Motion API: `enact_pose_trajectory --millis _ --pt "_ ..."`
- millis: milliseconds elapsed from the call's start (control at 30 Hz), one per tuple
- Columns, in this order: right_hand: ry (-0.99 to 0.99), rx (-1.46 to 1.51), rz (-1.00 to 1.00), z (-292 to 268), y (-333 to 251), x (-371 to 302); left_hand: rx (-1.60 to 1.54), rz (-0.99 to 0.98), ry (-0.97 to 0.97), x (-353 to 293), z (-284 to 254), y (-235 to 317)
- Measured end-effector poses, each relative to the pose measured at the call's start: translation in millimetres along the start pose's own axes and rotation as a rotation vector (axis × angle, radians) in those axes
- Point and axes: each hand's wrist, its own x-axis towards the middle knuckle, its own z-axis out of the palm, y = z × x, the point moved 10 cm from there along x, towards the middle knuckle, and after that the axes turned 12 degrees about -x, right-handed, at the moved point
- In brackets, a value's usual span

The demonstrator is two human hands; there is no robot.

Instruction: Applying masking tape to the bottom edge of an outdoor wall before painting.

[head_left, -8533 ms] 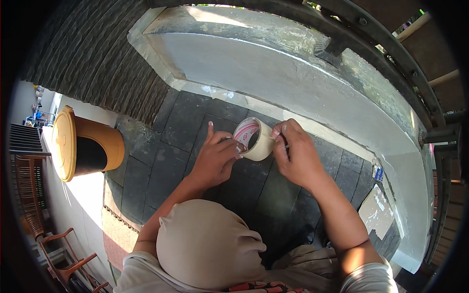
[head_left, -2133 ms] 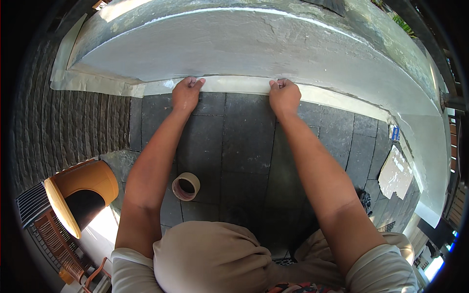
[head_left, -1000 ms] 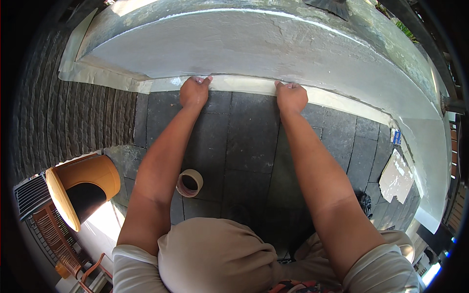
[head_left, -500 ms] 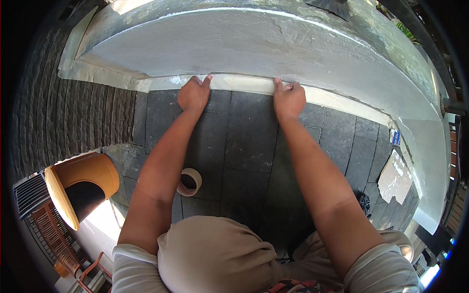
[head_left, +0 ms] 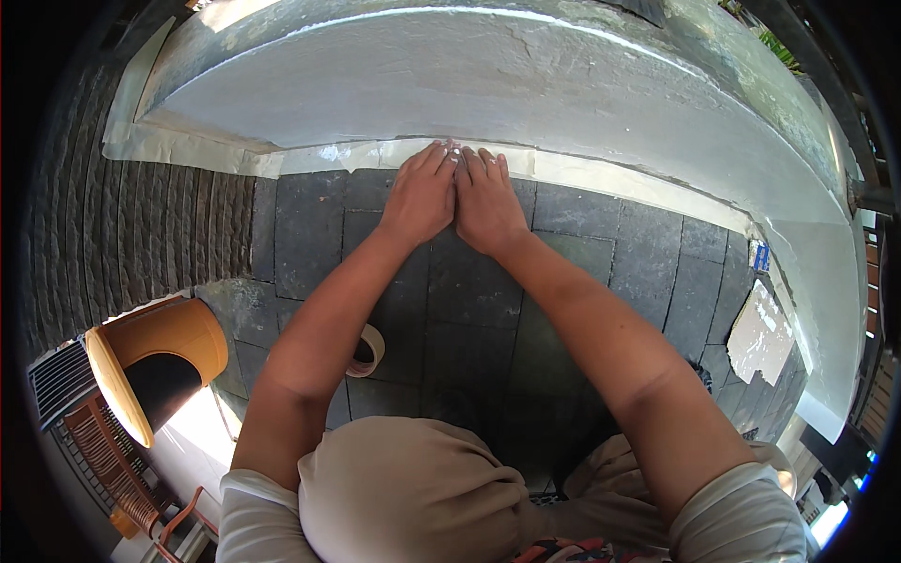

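A strip of cream masking tape runs along the foot of a grey plastered wall, where it meets dark floor tiles. My left hand and my right hand lie side by side on the strip, near its middle. Their fingers are stretched out, tips against the tape by the wall base, and the two hands touch along their inner edges. Neither holds anything. White specks show on some fingers. Beyond my left forearm's inner side, a tape roll rests on the tiles, partly covered by that arm.
Ribbed dark stone borders the left. Below it stands an orange-yellow rounded container with a dark opening. At the right lie a ragged pale board and a small blue-and-white box, both near the wall.
Both hands have come together from well apart along the tape. Their fingers have gone from curled with thumbs pressing to stretched flat on the strip.
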Motion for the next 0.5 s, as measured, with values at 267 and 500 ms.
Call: enact_pose_trajectory --millis 267,500 --pt "-0.034 0.018 0.059 11 13 -3 0.003 -0.08 -0.096 -6 11 -26" --pt "-0.014 0.052 0.184 8 27 2 0.07 -0.214 -0.048 -11 0 -43"
